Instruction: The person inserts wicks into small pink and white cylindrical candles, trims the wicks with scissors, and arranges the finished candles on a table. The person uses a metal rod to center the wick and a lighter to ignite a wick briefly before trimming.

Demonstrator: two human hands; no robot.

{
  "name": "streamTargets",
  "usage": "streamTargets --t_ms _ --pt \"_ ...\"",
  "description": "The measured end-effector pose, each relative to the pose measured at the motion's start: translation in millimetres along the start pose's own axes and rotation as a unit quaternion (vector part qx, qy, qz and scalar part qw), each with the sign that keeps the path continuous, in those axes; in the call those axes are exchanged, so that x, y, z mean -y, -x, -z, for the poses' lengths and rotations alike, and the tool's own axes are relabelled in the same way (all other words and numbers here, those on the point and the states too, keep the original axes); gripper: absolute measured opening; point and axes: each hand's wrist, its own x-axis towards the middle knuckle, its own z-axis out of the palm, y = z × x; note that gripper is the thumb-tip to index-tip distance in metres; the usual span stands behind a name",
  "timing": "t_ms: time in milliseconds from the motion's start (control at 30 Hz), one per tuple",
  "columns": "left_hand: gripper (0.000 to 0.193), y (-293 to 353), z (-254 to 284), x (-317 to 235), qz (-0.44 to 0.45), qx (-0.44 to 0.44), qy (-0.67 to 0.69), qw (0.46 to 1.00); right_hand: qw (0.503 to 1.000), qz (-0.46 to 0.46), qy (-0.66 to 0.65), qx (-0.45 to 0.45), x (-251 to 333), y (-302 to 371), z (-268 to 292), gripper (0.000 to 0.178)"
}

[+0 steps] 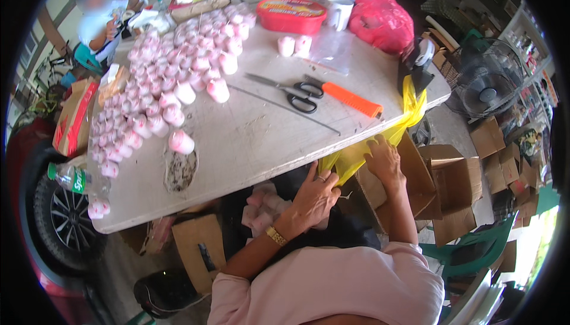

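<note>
A yellow plastic bag (350, 157) hangs off the table's near edge, its upper end reaching the right corner. My left hand (317, 197), with a ring and a gold watch on the wrist, pinches the bag's lower left part. My right hand (386, 162) has curled fingers on the bag's right part. What lies inside the bag is hidden. Small pink-and-white rounded pieces (261, 209) rest on dark cloth in my lap, left of my left hand. Many more such pieces (172, 58) stand in rows across the table's left side.
On the white table (249, 141) lie scissors (297, 90), an orange-handled cutter (353, 99) and a thin rod (285, 108). Behind them are a red tub (291, 16), a white mug (339, 13) and a red plastic bag (382, 21). Boxes (454, 191) and a fan (487, 78) stand right. Two people sit across.
</note>
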Motion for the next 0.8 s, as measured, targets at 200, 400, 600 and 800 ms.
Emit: streamTargets --t_ms 200,400,600,800 --pt "0.008 27 24 -3 0.084 -0.132 0.224 0.962 0.978 0.032 -0.206 -0.021 48 20 88 0.017" --pt "0.011 45 70 -12 0.178 -0.208 0.306 0.912 0.946 0.104 -0.258 -0.167 91 -56 92 0.022" --pt "0.013 60 96 0 0.272 -0.261 0.424 0.823 0.966 0.205 -0.059 -0.147 124 -114 73 0.016" --pt "0.017 76 97 7 0.358 -0.245 0.605 0.668 0.971 0.232 0.052 0.003 138 -139 78 0.026"
